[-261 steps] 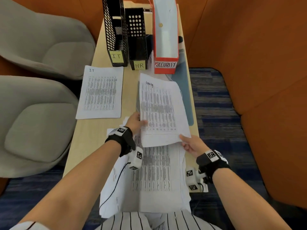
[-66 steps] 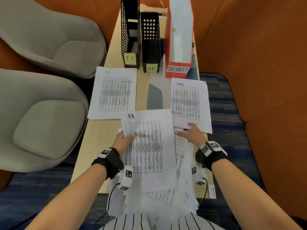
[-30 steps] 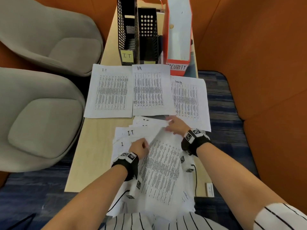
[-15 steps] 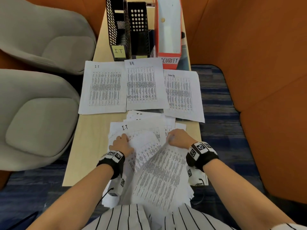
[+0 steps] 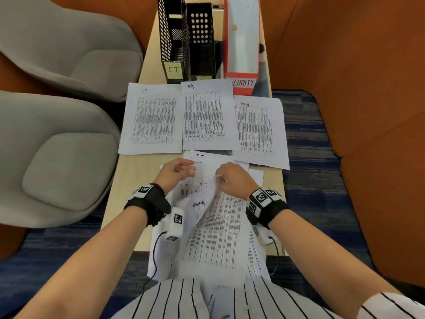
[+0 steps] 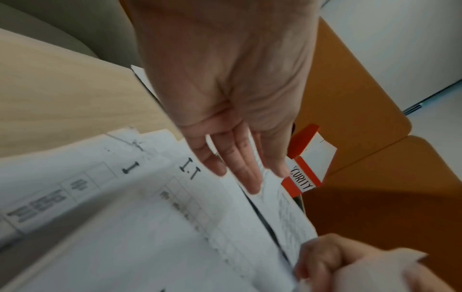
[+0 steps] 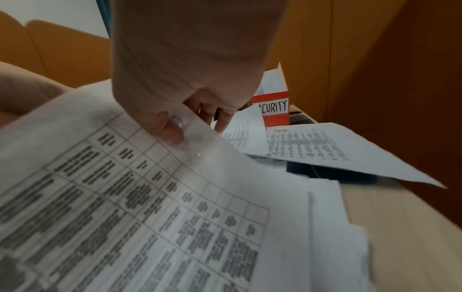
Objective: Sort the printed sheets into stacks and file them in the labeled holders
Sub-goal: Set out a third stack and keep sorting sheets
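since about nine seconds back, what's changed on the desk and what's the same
The Security sheet, then held by both hands, now lies flat below the red holder. An HR sheet has joined it beside the IT sheet. The right hand now pinches a new sheet up off the unsorted pile; the left hand hovers relaxed. The IT sheet and holders stayed put.
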A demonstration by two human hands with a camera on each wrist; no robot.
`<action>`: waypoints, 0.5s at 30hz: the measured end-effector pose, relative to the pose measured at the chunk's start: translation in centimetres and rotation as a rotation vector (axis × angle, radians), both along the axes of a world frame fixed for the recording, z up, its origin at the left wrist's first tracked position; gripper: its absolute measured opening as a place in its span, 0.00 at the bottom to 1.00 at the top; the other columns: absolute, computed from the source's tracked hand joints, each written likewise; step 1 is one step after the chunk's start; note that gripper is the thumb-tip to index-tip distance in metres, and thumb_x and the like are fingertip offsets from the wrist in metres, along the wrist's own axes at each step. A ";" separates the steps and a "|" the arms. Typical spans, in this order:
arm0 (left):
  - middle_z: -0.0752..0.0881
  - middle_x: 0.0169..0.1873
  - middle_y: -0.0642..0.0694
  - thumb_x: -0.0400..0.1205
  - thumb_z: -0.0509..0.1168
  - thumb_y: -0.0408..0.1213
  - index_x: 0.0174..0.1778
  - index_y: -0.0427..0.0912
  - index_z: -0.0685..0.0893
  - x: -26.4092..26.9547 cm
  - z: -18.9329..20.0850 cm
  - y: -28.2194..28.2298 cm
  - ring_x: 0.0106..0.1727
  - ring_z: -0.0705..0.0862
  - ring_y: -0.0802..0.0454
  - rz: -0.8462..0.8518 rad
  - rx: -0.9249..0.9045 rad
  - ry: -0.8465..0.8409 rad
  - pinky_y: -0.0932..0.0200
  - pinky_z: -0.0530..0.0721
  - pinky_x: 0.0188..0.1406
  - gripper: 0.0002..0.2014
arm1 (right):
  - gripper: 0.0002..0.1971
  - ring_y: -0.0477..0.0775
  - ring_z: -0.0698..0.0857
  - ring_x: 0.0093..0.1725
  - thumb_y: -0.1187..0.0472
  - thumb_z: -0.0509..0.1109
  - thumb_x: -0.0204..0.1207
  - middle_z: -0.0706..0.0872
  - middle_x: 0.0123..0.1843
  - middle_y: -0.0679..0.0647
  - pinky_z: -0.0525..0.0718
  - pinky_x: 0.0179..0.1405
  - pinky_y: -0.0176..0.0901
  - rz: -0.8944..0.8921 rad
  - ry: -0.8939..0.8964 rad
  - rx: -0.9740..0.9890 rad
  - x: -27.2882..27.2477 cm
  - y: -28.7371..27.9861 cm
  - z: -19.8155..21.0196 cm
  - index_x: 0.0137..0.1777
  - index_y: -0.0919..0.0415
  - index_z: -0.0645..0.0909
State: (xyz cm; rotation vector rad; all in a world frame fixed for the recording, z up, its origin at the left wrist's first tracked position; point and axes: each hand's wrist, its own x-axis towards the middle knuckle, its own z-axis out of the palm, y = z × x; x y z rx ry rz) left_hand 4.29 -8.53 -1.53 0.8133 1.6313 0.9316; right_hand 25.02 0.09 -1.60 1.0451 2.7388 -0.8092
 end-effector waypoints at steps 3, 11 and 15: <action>0.85 0.56 0.44 0.81 0.67 0.40 0.58 0.41 0.82 -0.7 -1.6 -1.6 0.52 0.84 0.50 -0.130 -0.242 0.192 0.58 0.80 0.52 0.12 | 0.09 0.58 0.83 0.45 0.65 0.61 0.73 0.86 0.43 0.57 0.83 0.48 0.53 -0.055 -0.020 -0.054 1.0 0.6 0.1 0.39 0.65 0.83; 0.82 0.59 0.41 0.78 0.66 0.32 0.62 0.39 0.79 -0.1 -4.6 -4.7 0.61 0.81 0.43 -0.328 -0.480 0.509 0.62 0.73 0.50 0.16 | 0.10 0.58 0.86 0.46 0.65 0.63 0.71 0.88 0.45 0.56 0.84 0.50 0.50 0.059 -0.372 -0.186 0.8 -0.7 0.1 0.49 0.59 0.84; 0.83 0.41 0.49 0.76 0.66 0.29 0.42 0.42 0.82 0.3 -3.9 -4.5 0.50 0.81 0.45 -0.318 -0.322 0.479 0.63 0.72 0.38 0.04 | 0.12 0.60 0.80 0.64 0.63 0.62 0.72 0.86 0.59 0.58 0.80 0.64 0.55 0.159 -0.224 -0.092 0.5 -1.3 -0.6 0.48 0.60 0.86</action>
